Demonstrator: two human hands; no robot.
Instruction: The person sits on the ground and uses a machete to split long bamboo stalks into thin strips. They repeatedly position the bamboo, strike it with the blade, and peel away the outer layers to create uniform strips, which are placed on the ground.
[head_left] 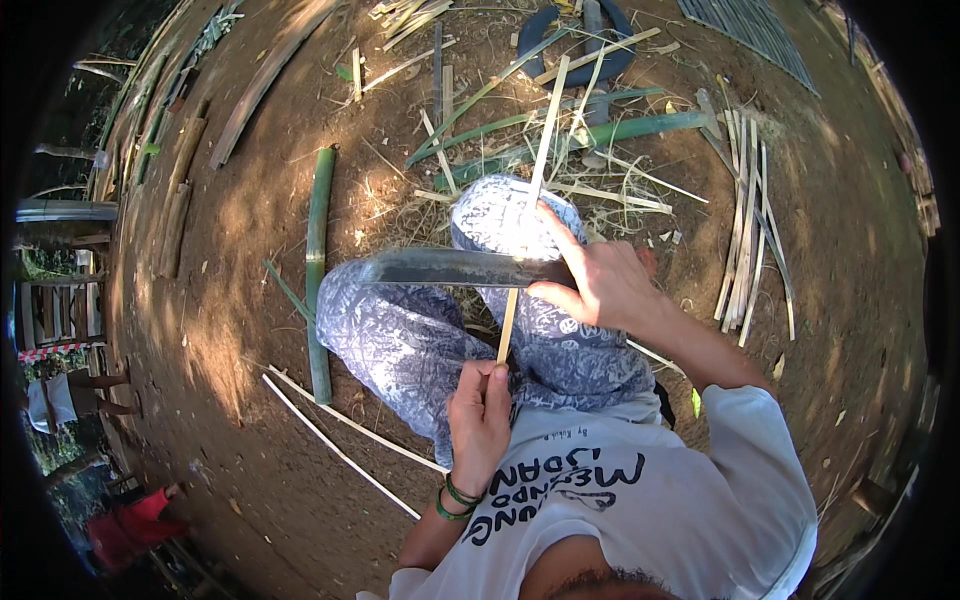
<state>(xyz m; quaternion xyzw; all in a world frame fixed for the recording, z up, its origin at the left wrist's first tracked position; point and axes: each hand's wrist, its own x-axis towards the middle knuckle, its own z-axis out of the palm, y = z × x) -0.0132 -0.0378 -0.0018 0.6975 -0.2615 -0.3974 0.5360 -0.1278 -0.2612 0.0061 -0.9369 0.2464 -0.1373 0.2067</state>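
Note:
My left hand (478,425) is closed on the near end of a pale bamboo strip (545,145), close to my lap. The strip runs away from me between my legs and over my right knee. My right hand (605,280) grips a machete (440,267) by its dark handle, which the fingers partly hide. Its long blade points left and crosses above the strip, with the tip over my left knee. Stretched forward, my right index finger lies along the strip beyond the blade. Whether the edge bites into the strip, I cannot tell.
Green bamboo pieces (640,130) and shavings (420,225) lie beyond my knees, near a black tyre (530,35). A bamboo pole (318,250) rests beside my left leg. Split strips (745,220) are bundled at right. People stand far left, one in red (135,525).

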